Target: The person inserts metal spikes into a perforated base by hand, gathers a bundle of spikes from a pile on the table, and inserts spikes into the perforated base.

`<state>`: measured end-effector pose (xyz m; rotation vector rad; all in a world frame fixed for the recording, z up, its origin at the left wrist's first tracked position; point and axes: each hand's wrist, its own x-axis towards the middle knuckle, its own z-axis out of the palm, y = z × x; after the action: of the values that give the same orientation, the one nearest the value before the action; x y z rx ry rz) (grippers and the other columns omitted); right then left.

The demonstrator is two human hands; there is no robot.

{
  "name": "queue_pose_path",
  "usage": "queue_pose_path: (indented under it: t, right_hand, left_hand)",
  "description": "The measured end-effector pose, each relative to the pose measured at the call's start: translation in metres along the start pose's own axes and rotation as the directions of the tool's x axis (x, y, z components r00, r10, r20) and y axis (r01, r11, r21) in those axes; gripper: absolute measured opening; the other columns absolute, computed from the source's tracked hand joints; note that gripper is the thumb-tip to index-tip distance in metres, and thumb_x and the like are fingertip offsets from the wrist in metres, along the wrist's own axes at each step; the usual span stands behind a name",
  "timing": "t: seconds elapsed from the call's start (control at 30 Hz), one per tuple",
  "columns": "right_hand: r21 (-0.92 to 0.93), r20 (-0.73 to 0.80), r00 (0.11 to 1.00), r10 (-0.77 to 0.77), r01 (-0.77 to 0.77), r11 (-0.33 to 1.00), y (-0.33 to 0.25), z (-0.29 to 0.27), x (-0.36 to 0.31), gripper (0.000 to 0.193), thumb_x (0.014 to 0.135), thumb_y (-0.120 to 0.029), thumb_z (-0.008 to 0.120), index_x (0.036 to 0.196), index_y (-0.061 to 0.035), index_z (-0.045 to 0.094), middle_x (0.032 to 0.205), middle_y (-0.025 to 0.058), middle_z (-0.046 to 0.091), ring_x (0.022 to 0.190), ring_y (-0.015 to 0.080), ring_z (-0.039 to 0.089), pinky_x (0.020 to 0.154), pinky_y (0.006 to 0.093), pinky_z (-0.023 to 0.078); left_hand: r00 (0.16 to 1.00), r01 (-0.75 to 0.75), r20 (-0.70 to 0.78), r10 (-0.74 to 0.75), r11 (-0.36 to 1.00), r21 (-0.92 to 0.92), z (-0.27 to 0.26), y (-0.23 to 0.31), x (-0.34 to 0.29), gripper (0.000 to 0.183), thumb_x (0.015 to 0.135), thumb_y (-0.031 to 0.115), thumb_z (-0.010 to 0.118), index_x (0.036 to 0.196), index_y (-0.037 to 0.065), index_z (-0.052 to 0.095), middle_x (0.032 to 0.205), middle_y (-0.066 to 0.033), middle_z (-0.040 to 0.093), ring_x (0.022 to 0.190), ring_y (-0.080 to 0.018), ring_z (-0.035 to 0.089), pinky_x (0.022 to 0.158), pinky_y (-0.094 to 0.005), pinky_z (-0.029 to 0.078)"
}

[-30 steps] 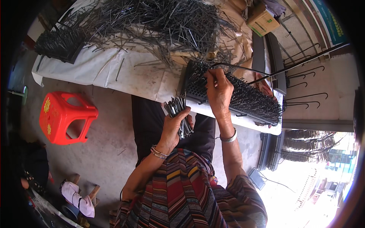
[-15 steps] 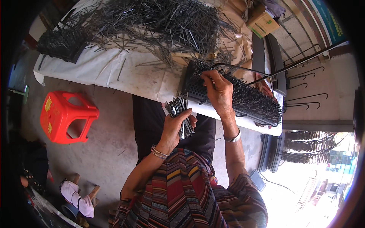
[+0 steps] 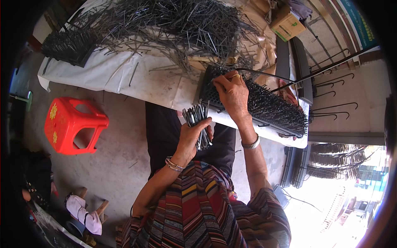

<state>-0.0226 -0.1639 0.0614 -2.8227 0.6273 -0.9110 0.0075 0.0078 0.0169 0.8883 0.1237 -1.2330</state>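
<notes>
A bundle of thin dark metal rods [image 3: 197, 118] is clasped in my left hand [image 3: 191, 135], above my lap and short of the table's near edge. My right hand [image 3: 233, 93] is over the left part of a long black perforated rack [image 3: 210, 96], its thumb and fingers pinched together. Whatever lies between those fingertips is too small to make out. Many short dark rods [image 3: 277, 105] stand upright in the rack's holes, closely packed from my right hand to the rack's right end.
A big tangled heap of dark rods [image 3: 186, 25] covers the table's far side. Another filled black rack [image 3: 70, 47] sits at the far left. A red stool [image 3: 62, 126] stands on the floor at left. Long hooked rods [image 3: 335, 105] jut out at right, near a cardboard box [image 3: 287, 25].
My right hand has shifted slightly left over the rack and turned, its fingers still pinched. The left hand keeps hold of the bundle, almost unmoved.
</notes>
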Motion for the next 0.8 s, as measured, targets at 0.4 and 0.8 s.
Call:
queue_pose_path:
  t: [0.4, 0.8]
  right_hand:
    - [0.587, 0.659, 0.733, 0.170, -0.642, 0.493, -0.008, -0.036, -0.022, 0.009, 0.090, -0.006, 0.060, 0.092, 0.0028, 0.060, 0.077, 0.0054, 0.065, 0.064, 0.0076, 0.057, 0.060, 0.0226, 0.047]
    - [0.661, 0.186, 0.829, 0.528, -0.503, 0.556, -0.019, -0.031, -0.014, 0.006, 0.091, -0.003, 0.057, 0.091, 0.0029, 0.056, 0.073, 0.0063, 0.066, 0.057, 0.0079, 0.057, 0.052, 0.0231, 0.045]
  left_hand:
    - [0.999, -0.029, 0.030, 0.029, 0.999, -0.019, 0.000, 0.000, 0.001, 0.015, 0.087, 0.014, 0.069, 0.091, 0.000, 0.065, 0.072, -0.0079, 0.066, 0.057, -0.0157, 0.063, 0.052, -0.0277, 0.052]
    - [0.993, -0.115, -0.059, 0.101, 0.944, -0.309, -0.010, 0.016, 0.028, 0.017, 0.086, 0.015, 0.071, 0.092, 0.001, 0.063, 0.078, -0.0120, 0.067, 0.066, -0.0218, 0.067, 0.058, -0.0394, 0.060]
